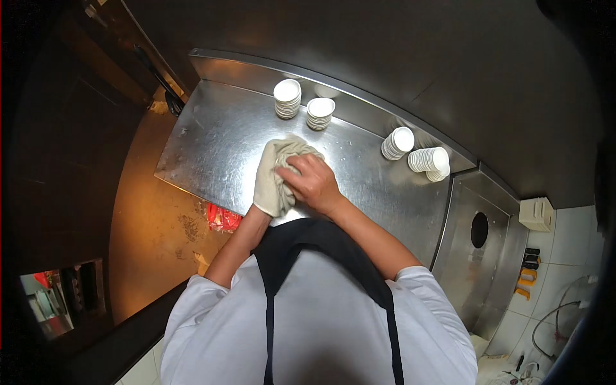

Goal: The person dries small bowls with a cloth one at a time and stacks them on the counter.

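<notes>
A light beige cloth (272, 186) is bunched above the steel counter (218, 135), close to my body. My left hand is under or inside the cloth, with only the wrist showing, so its fingers are hidden. My right hand (311, 183) presses on the cloth from the right, its fingers bent around a fold of it. Beyond my hands stand two stacks of small white dishes, one on the left (287, 98) and a shorter one (320, 113) beside it. Farther right are two more white stacks, one (398, 143) upright or slightly tilted, another (428, 160) leaning.
A raised steel backsplash (359, 96) runs along the counter's far edge. To the right is a steel basin (468, 269) with a dark round opening. A cream container (536, 213) stands beyond it. Red packaging (222, 218) lies below the counter's left edge.
</notes>
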The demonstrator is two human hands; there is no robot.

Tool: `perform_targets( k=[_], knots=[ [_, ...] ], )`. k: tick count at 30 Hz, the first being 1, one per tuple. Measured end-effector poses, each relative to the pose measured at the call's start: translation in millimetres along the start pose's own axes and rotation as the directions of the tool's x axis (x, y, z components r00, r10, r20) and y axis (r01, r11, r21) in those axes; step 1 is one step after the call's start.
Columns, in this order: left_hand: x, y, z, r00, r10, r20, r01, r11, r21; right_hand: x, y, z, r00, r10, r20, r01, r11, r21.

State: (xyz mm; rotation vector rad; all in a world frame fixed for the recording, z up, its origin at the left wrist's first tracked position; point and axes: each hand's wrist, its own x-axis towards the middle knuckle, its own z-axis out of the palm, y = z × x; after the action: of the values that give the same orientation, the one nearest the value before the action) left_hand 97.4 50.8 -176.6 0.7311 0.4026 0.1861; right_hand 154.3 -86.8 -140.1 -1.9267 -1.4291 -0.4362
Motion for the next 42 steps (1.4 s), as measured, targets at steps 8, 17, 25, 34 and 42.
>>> perform_targets(
  k=[8, 17, 25, 34, 42],
  knots=[
    [-23.2, 5.3, 25.9, 0.975, 0.203, 0.086, -0.219, 0.856, 0.469, 4.7, 9.6, 12.7, 0.894, 0.423, 0.149, -0.438, 0.895, 0.085],
    [-4.8, -17.3, 6.9, 0.859, 0.486, 0.161, -0.491, 0.692, 0.529, 2.2, 17.2, 14.9, 0.913, 0.400, 0.078, -0.388, 0.912, -0.131],
    [5.0, 3.5, 7.8, 0.905, 0.412, -0.105, -0.345, 0.856, 0.384, -3.3, 25.7, -33.9, 0.667, 0.675, 0.316, -0.728, 0.680, 0.086],
    [13.3, -11.6, -11.8, 0.888, 0.440, 0.130, -0.226, 0.173, 0.959, -10.1, 87.7, 27.2, 0.621, 0.767, 0.162, -0.763, 0.544, 0.350],
    [20.6, -25.6, -40.3, 0.938, 0.305, 0.162, -0.162, -0.025, 0.987, 18.3, 182.8, 40.9, 0.412, 0.911, 0.029, -0.860, 0.377, 0.344]
  ],
)
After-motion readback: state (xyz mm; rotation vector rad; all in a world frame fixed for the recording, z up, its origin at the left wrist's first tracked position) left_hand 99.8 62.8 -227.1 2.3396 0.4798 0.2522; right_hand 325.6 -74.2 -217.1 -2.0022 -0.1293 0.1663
